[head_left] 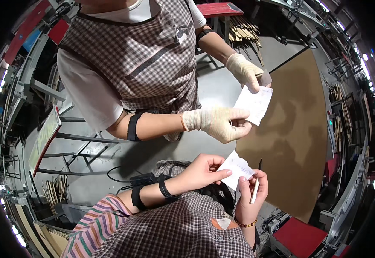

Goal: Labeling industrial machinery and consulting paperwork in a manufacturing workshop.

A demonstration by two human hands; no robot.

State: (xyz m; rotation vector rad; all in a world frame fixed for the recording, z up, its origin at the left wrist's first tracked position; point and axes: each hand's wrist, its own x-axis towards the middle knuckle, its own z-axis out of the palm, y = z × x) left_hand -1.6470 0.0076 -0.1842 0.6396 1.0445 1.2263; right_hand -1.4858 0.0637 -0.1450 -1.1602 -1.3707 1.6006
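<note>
A small torn slip of white paper (pixel 234 171) with handwriting on it is held between my two hands. My left hand (pixel 205 173) pinches its left edge between thumb and fingers. At its lower right corner, my right hand (pixel 253 195) grips the slip with the thumb, and a white pen (pixel 255 189) with a dark tip is held between the fingers, tip pointing up. Just beyond, a co-worker in knitted gloves holds another written paper (pixel 255 103) in both hands, apart from my slip.
A large brown board (pixel 301 129) lies to the right under the co-worker's paper. A red-topped stool (pixel 299 236) stands at lower right. On the left is a metal-framed stand (pixel 45 139). Bundles of thin wooden strips (pixel 243 32) lie at the back.
</note>
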